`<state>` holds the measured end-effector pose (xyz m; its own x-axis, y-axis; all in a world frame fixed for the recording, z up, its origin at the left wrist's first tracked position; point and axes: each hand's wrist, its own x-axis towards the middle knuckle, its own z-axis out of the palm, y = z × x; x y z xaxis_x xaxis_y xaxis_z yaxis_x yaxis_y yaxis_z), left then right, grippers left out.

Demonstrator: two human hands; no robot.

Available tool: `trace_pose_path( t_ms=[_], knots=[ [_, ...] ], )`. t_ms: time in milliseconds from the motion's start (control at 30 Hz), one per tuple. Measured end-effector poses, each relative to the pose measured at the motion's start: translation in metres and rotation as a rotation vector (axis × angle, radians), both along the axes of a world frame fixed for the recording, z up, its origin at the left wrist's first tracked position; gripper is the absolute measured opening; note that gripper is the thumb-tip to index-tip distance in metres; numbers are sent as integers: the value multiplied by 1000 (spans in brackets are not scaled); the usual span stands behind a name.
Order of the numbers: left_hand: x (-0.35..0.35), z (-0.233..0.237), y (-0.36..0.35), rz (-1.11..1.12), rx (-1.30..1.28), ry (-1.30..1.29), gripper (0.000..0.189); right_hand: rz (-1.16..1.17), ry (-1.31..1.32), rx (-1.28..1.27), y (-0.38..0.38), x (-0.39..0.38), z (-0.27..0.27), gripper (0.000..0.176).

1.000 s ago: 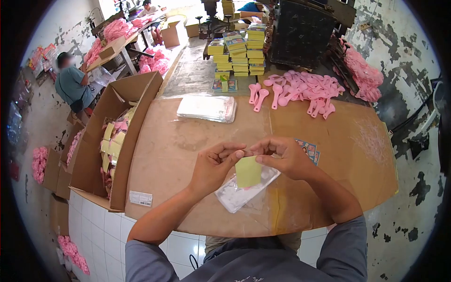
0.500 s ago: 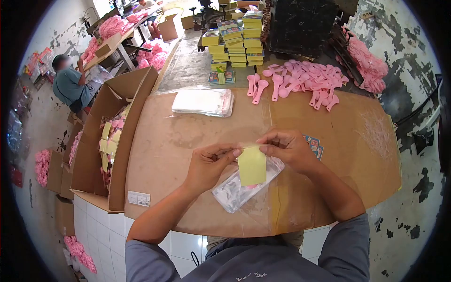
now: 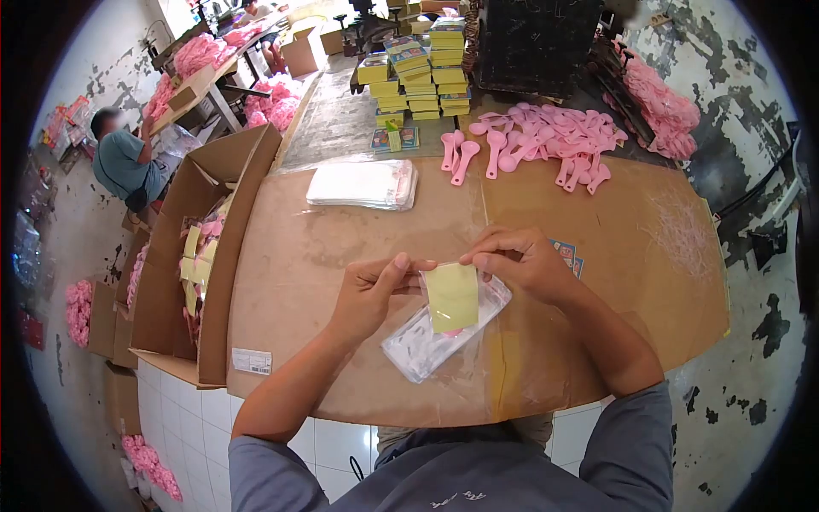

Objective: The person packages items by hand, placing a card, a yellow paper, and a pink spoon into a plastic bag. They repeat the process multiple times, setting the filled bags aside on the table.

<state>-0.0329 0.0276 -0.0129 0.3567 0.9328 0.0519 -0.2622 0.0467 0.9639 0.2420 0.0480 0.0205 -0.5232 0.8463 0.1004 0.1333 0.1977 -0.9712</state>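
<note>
In front of me I hold up a small clear plastic bag with a pale yellow card inside it. A bit of something pink shows under the card's lower edge. My left hand has its fingers at the bag's upper left corner, partly behind it, with the thumb raised. My right hand pinches the top edge at the right. Below the bag, a stack of clear plastic bags lies slanted on the cardboard-covered table. Blue printed cards lie partly hidden beyond my right hand.
Pink scoops are heaped at the back right, beside stacks of yellow-edged cards. White-backed bags lie at the back left. A cardboard box with filled packets stands along the left edge. A person sits farther left.
My left thumb has lifted off the bag's corner and slid left. The right hand keeps its pinch on the top edge, and the bag has barely shifted.
</note>
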Motion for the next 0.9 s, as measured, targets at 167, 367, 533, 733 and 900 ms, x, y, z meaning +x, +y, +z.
trace_pose_path(
  t_ms=[167, 367, 533, 733, 900],
  knots=[
    [5, 3, -1, 15, 34, 189, 24, 32, 121, -52, 2, -3, -11, 18],
    [6, 3, 0, -5, 7, 166, 26, 35, 142, -95, 3, -2, -15, 27],
    [6, 3, 0, 44, 47, 162, 24, 57, 32, -42, -3, -6, -8, 38],
    [10, 10, -4, 88, 91, 61, 33, 81, -30, -65, -8, -5, -3, 40],
    [8, 3, -4, -50, 112, 196, 36, 58, -65, 28, -11, -3, 9, 38]
  ],
)
